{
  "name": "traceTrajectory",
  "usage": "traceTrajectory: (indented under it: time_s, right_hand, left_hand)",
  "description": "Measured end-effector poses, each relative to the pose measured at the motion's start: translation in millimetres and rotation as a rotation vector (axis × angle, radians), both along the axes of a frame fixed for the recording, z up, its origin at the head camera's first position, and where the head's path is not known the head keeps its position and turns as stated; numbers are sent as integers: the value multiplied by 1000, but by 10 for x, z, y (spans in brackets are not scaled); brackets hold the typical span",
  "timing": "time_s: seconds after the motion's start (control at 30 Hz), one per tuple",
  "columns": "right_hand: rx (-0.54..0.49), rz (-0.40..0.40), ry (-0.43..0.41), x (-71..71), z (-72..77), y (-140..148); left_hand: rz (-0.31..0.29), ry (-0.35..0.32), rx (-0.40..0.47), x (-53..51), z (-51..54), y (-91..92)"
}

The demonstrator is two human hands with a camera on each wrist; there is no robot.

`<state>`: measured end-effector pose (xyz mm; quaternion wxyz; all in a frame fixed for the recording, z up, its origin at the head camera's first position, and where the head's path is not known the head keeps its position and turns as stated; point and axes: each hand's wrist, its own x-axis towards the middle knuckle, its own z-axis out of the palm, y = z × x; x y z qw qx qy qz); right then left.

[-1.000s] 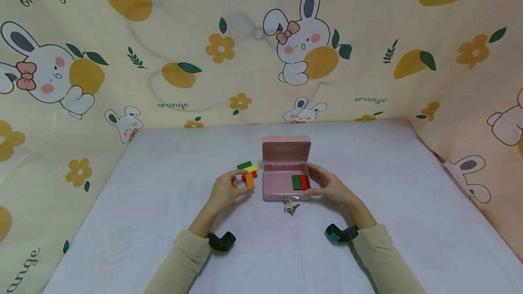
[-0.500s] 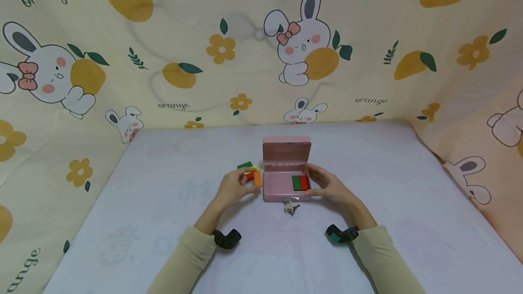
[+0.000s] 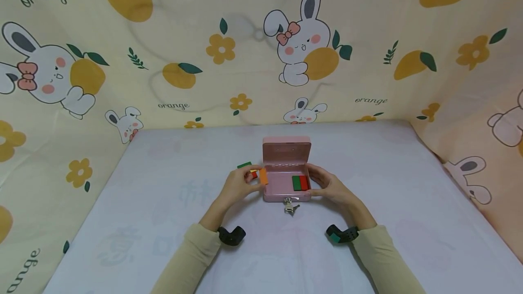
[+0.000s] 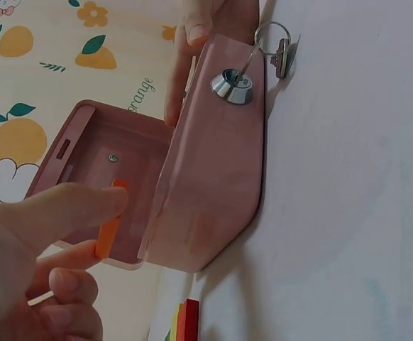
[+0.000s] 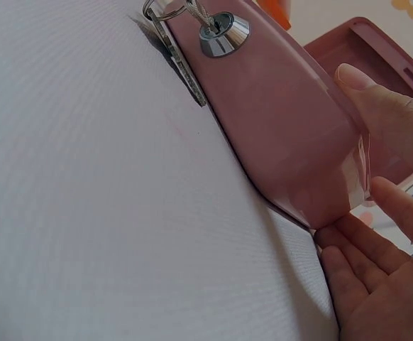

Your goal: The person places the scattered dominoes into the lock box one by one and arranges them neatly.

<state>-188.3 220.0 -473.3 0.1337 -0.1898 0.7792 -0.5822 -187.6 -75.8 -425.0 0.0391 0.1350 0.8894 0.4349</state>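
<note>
Orange block, pinched between the thumb and fingers of a person's left hand, arrives at the left rim of an open pink box on a white-covered table. A second ago it is among the loose pieces beside the box; now it overlaps the rim in the head view, though whether the two touch cannot be told. The shift appears to bring the carry across to the box, with the block not yet let go. The right hand is unmoved, thumb and fingers clamped on the box's right end. Inside, at the right, a green block and a red block lie side by side. Outside, a second green block and a second red block sit partly hidden behind the left hand, with a sliver of yellow between. Keys hang from the silver lock at the box's front. "Orange," in dark script, repeats across the rabbit-print backdrop, one copy cut off at lower left. Faint marks on the table covering are illegible; no brand can be read on box, lock or keys.
</note>
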Motion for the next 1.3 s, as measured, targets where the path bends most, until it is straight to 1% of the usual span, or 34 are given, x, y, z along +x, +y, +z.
traceTrajectory:
  time_s: [0.27,0.43,0.53,0.63,0.8,1.07,1.3]
  right_hand:
    - [-1,-7,-12,-2,39,-2]
    - [7,-6,-11,-4,57,-16]
    - [2,0,-8,-6,57,-19]
    - [-1,-2,-14,-9,58,-20]
    - [23,-5,-5,-9,65,-18]
    - [6,6,-3,5,51,2]
    - [6,3,-10,2,8,3]
  left_hand:
    - [-56,5,0,-73,-21,41]
    - [-115,50,7,-115,-53,70]
    - [-139,70,-2,-128,-69,89]
    - [-153,63,3,-129,-64,110]
    - [-167,29,12,-128,-49,156]
    - [-207,9,13,-110,-32,241]
    - [-248,21,-12,-116,-64,314]
